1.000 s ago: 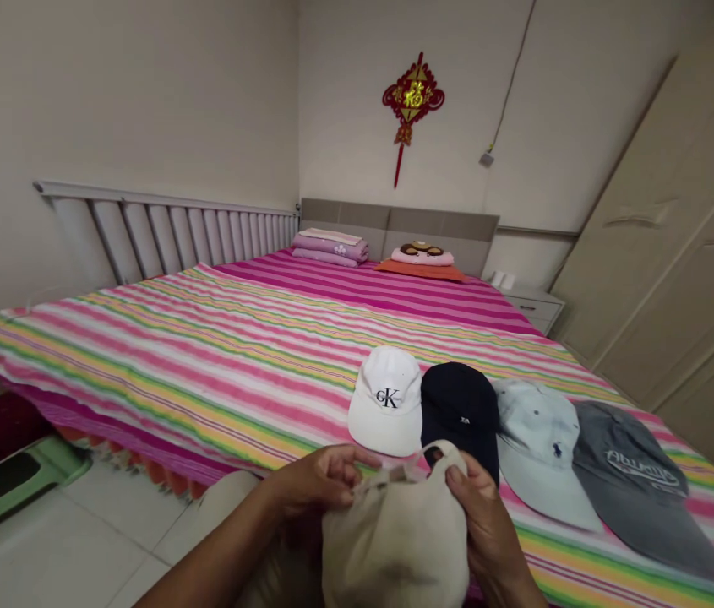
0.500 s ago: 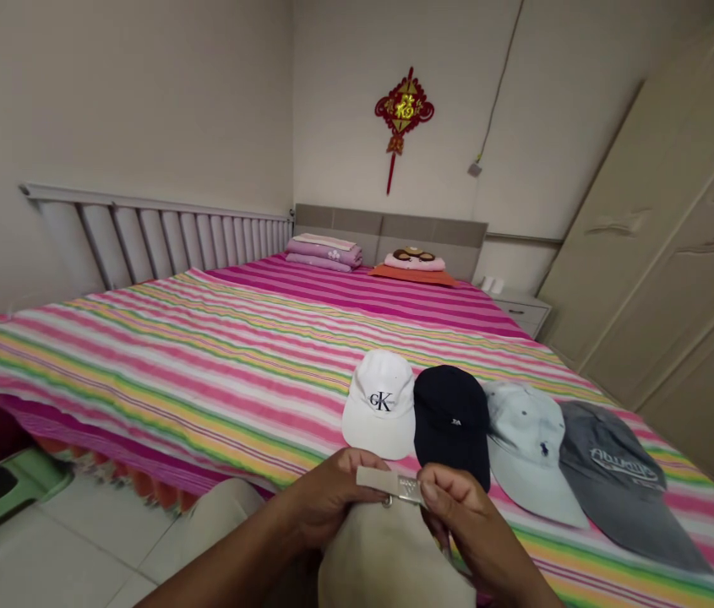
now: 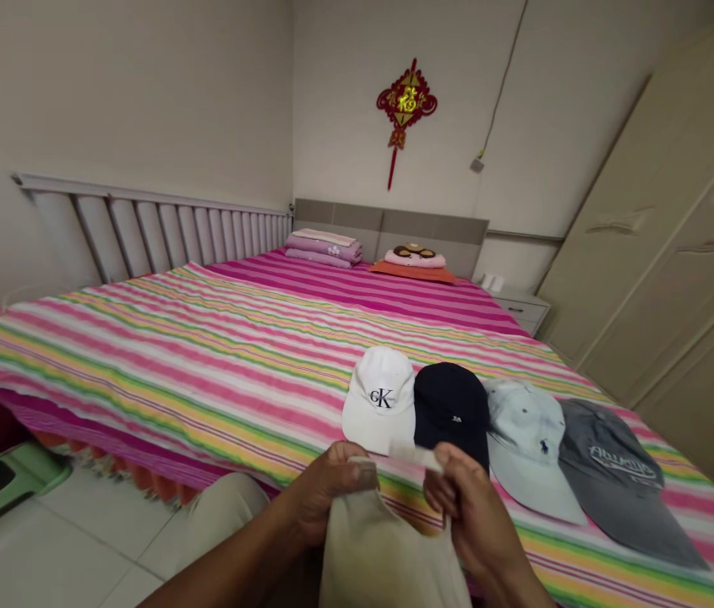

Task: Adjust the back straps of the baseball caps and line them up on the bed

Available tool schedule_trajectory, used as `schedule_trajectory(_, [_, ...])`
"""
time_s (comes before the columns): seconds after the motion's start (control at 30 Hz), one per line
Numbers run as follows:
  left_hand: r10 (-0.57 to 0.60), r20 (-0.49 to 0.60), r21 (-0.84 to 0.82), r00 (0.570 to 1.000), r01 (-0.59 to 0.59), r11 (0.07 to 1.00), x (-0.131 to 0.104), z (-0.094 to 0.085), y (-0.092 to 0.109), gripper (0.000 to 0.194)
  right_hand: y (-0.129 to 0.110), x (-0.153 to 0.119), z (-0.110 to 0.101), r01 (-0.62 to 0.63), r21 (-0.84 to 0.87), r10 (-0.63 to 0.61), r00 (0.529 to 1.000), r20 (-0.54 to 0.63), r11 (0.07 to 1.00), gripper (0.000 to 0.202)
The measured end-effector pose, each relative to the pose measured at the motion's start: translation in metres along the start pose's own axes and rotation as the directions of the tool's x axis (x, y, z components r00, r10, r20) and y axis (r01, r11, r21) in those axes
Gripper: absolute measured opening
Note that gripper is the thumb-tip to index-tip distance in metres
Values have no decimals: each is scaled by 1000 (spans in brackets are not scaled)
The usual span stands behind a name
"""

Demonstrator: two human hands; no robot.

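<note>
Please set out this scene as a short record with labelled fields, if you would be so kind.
Left grip: holding the beige cloth cap beside its opening
Right grip: holding the cap's pale strap, which is blurred
Row on bed, picture left to right: white cloth cap with dark lettering; navy cloth cap; pale blue cloth cap; dark grey cloth cap with pale lettering
Bed surface: multicoloured striped cloth cover
Floor, picture left: green stool, partly in view
Wall: red diamond-shaped ornament with gold centre
</note>
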State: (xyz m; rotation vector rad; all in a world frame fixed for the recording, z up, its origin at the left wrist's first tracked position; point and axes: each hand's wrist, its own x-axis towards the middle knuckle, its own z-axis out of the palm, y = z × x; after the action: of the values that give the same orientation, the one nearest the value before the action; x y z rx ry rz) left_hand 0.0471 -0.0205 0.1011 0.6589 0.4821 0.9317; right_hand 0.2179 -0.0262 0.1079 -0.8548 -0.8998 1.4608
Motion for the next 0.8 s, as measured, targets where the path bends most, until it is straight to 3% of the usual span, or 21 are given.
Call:
schedule_trajectory(0.07, [24,-24,-4,999,-24,1000,0,-5,3,30,-3,6,-5,22,116,-12,996,-84,993,30])
schedule_trajectory(0.17, [32,-42,10,999,-32,999,5,-9,7,32,-6,9,-8,-9,153,17,998,-54,988,29])
schedule_trajectory(0.3, [76,-77,22,994,-74,997,12,-10,7,31,-4,2,2,-56,-49,62,989,131,997,32])
schedule_trajectory(0.4, [33,-68,93,997,-27,995,15,-10,8,28,2,-5,12,-146,-232,216,924,315,962,36])
schedule_trajectory(0.47, [7,-39,134,999,-2,991,14,-13,11,26,5,-7,17,-211,-213,276,894,352,954,36])
schedule_trajectory(0.57, [-4,22,201,1000,-1,980,10,-31,18,24,5,-7,17,-254,-96,270,924,269,963,34])
schedule_trajectory(0.67, [-62,55,305,997,42,951,1,-63,19,23,3,-2,13,-236,21,229,958,172,972,30])
schedule_trajectory(0.8, [-248,97,249,964,218,944,-19,-101,-5,31,-2,8,13,-224,251,222,974,39,942,27])
